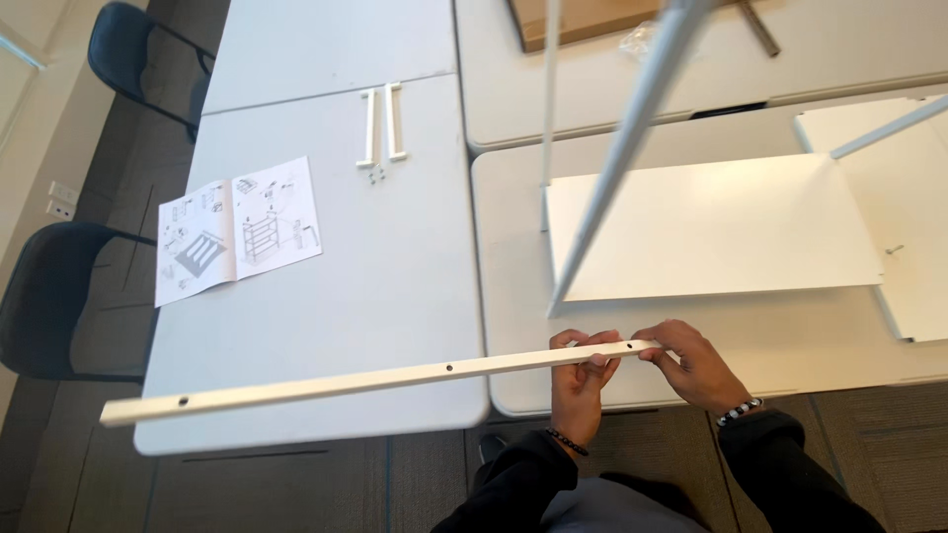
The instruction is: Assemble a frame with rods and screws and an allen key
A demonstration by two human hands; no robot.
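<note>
My left hand (578,380) and right hand (691,365) both pinch one end of the long cream rail (375,377), held level over the grey table's (326,296) near edge. I judge I'm lining it up; next needs careful aiming at the white panel (711,227) beyond.

- A long rail (380,378) runs across the near edge of the left table (326,296), held at its right end by the left hand (581,380) and right hand (691,363), side by side.
- A booklet (239,229) lies open on the left table, left of centre.
- Two short bars (381,124) lie farther back on that table, with small screws (376,176) just before them.
- A panel (711,229) lies on the right table (790,341), beyond the hands.
- Two chairs (59,296) stand left of the left table.
</note>
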